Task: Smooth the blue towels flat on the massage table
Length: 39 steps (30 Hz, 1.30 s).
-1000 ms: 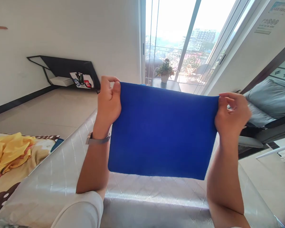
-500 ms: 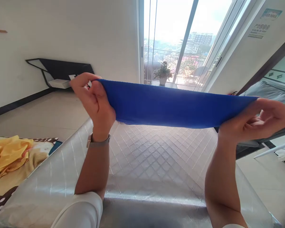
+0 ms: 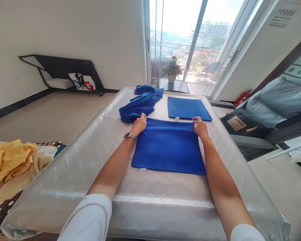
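A blue cloth (image 3: 169, 147) lies spread as a rectangle on the silver quilted table cover (image 3: 163, 190), a small white tag showing at its near left edge. My left hand (image 3: 139, 124) pinches its far left corner, and a watch is on that wrist. At the far right corner, my right hand (image 3: 200, 128) is closed on the same cloth. Just beyond lies a flat blue cloth (image 3: 189, 108), neatly squared, with a white tag. A crumpled blue cloth (image 3: 142, 102) sits at the far left, close to my left hand.
A potted plant (image 3: 172, 69) stands on a chair (image 3: 174, 86) behind the table, before the glass door. Yellow fabric (image 3: 11, 160) lies at the left. On the right is a grey cushioned seat (image 3: 276, 100); a fire extinguisher (image 3: 243, 97) stands by the wall.
Both hands have come down and closer together with the blue cloth, from stretched in mid-air to lying on the table. The other two blue cloths now show.
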Motion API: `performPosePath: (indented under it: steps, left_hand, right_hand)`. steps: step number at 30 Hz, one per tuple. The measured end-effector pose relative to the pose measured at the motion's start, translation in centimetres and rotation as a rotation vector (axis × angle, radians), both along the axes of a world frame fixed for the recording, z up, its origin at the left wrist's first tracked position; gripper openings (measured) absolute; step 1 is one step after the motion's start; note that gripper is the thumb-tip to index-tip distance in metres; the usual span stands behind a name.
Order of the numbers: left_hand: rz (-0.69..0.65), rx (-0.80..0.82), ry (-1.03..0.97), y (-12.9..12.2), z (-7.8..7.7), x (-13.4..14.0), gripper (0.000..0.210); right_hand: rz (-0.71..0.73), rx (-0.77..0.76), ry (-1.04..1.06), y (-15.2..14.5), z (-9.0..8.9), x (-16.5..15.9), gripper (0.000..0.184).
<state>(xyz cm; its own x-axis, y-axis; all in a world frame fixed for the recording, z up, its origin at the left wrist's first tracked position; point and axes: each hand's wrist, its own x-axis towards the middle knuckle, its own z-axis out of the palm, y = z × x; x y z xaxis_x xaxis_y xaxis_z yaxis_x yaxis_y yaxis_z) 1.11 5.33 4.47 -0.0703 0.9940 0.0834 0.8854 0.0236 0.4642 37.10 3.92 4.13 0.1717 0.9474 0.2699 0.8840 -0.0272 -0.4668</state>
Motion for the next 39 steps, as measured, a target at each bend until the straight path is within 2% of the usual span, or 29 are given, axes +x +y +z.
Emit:
performPosePath:
  steps: [2,5,11,20,24,29,39]
  left_hand:
    - [0.021,0.015,0.064,0.2,-1.8,0.8,0.042]
    - [0.053,0.085,0.16,0.4,-2.9,0.9,0.049]
    - [0.035,0.066,0.191,0.6,-3.7,0.3,0.047]
    - [0.103,0.096,0.155,1.1,-4.4,0.2,0.038]
    - [0.097,0.088,0.1,1.5,-4.5,-0.3,0.035]
    - [0.081,0.098,0.059,1.7,-4.4,-0.8,0.029]
    - [0.025,0.133,0.186,0.3,-4.2,-0.3,0.038]
  right_hand:
    - [-0.032,-0.022,-0.014,0.6,-2.8,-0.1,0.037]
    - [-0.055,0.019,-0.02,1.0,-4.5,0.1,0.038]
    - [-0.063,0.024,-0.024,1.5,-4.6,0.2,0.035]
    - [-0.059,0.042,-0.003,2.1,-5.5,0.6,0.032]
    - [0.0,0.053,0.049,2.4,-5.8,1.1,0.032]
    - [0.005,0.031,0.095,2.7,-5.8,1.6,0.031]
    - [-0.02,0.016,0.037,2.6,-5.6,1.3,0.033]
